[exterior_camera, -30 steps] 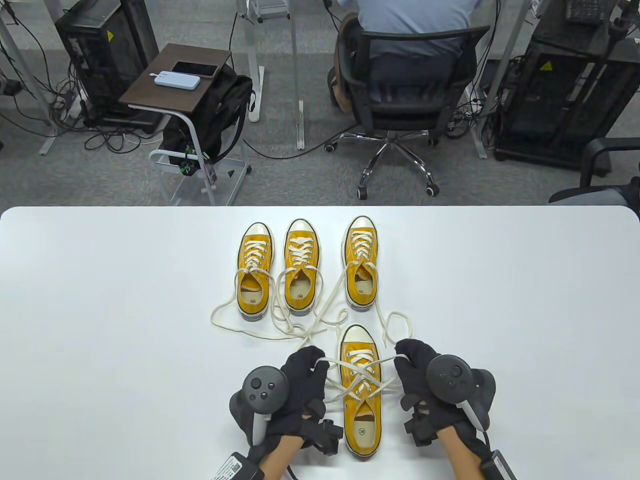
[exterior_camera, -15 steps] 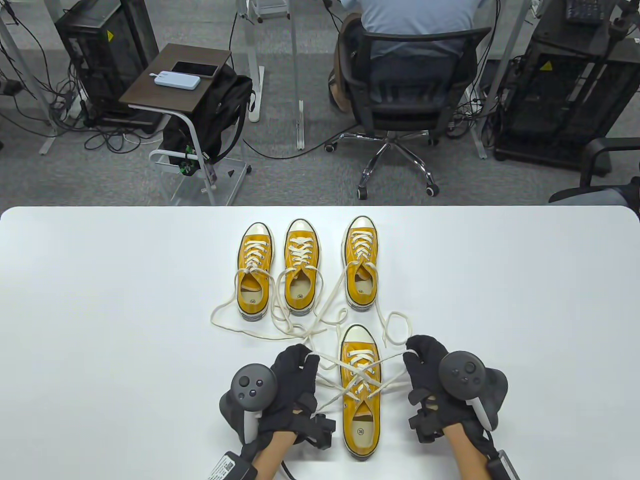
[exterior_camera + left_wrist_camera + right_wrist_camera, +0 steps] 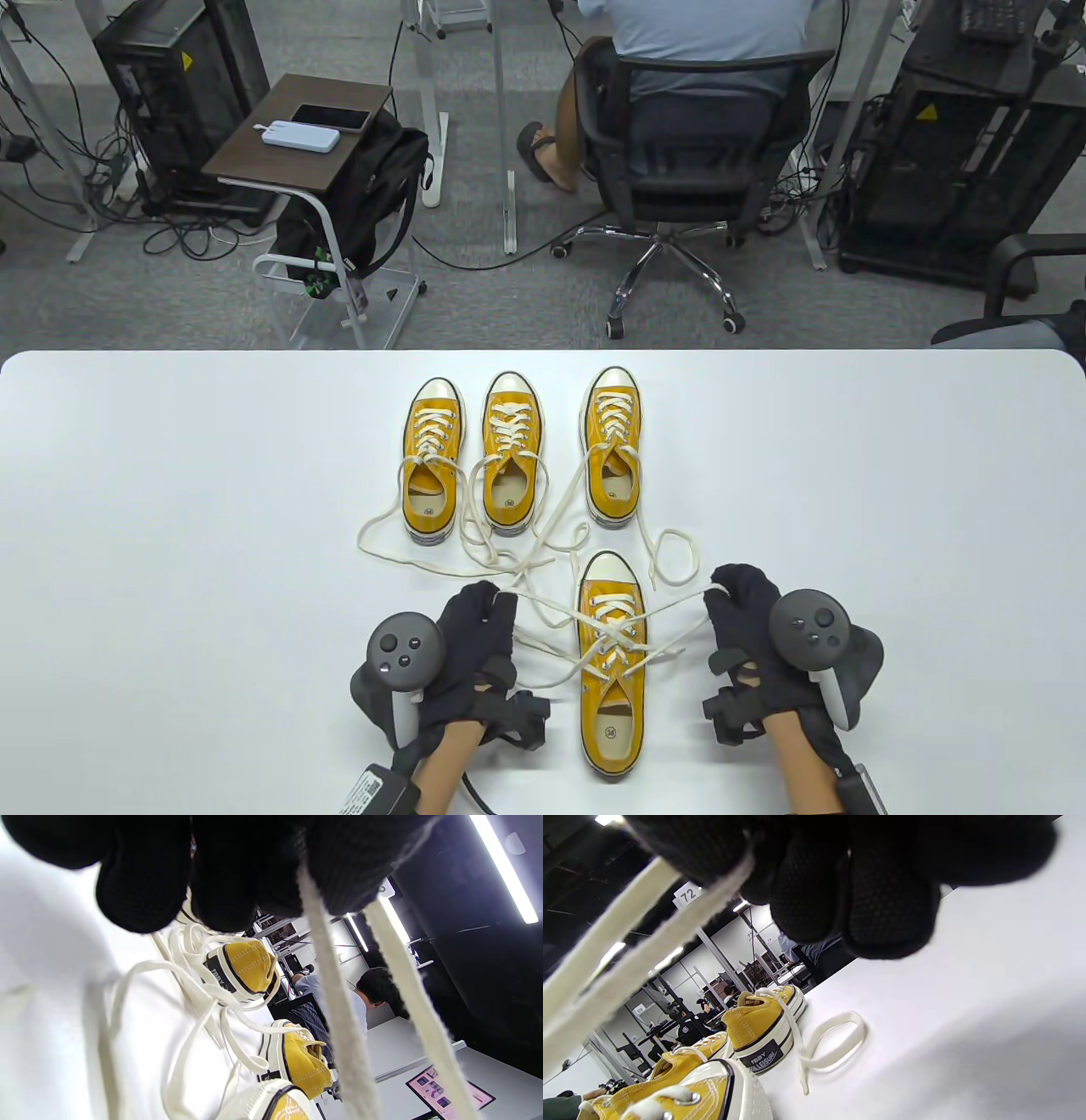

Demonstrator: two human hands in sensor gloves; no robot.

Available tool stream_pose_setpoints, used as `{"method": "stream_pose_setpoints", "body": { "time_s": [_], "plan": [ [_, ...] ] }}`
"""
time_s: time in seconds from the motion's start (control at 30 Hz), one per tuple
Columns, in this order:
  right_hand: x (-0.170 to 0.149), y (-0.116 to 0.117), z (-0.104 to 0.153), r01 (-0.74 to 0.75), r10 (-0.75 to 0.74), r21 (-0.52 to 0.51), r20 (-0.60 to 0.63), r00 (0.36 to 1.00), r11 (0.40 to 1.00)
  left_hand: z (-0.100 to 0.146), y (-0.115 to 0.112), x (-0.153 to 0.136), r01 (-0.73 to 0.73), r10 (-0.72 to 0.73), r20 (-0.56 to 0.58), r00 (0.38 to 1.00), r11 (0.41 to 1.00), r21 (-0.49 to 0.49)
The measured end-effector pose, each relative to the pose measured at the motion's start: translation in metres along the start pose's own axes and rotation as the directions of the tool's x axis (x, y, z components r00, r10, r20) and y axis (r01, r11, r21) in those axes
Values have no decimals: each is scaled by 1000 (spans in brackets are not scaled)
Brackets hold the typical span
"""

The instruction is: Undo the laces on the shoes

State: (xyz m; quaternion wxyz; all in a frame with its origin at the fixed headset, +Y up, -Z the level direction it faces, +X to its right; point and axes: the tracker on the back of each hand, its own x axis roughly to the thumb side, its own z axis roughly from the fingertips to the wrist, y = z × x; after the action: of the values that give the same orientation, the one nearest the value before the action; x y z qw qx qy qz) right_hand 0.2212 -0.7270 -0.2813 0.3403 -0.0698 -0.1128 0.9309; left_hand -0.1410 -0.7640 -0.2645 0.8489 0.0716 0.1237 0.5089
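Observation:
A yellow sneaker [image 3: 611,679] with cream laces stands near the table's front edge, toe pointing away. My left hand [image 3: 479,607] pinches a doubled strand of its lace [image 3: 543,607], stretched out to the left. My right hand [image 3: 730,594] pinches another doubled strand [image 3: 679,607], stretched out to the right. The strands cross over the sneaker's tongue. In the left wrist view two taut strands [image 3: 339,1018] run down from my fingers [image 3: 263,866]. In the right wrist view two strands [image 3: 628,938] leave my fingers [image 3: 882,899] to the left.
Three more yellow sneakers [image 3: 433,458] [image 3: 511,454] [image 3: 612,446] stand in a row further back, their loose laces [image 3: 475,552] trailing over the white table [image 3: 170,509] toward my hands. A lace loop [image 3: 674,556] lies just beyond my right hand.
Both hands have moved apart, left hand leftward and right hand rightward, drawing the near sneaker's lace strands out longer. The knot over the tongue has loosened.

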Motion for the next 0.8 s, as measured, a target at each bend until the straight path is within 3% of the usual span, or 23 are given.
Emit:
{"method": "stream_pose_setpoints", "body": {
  "time_s": [0.8],
  "plan": [
    [-33,-17,-7,146,-165,-102,-211,964,984,-11,19,-15,-35,43,-95,995,996,83]
  ]
}}
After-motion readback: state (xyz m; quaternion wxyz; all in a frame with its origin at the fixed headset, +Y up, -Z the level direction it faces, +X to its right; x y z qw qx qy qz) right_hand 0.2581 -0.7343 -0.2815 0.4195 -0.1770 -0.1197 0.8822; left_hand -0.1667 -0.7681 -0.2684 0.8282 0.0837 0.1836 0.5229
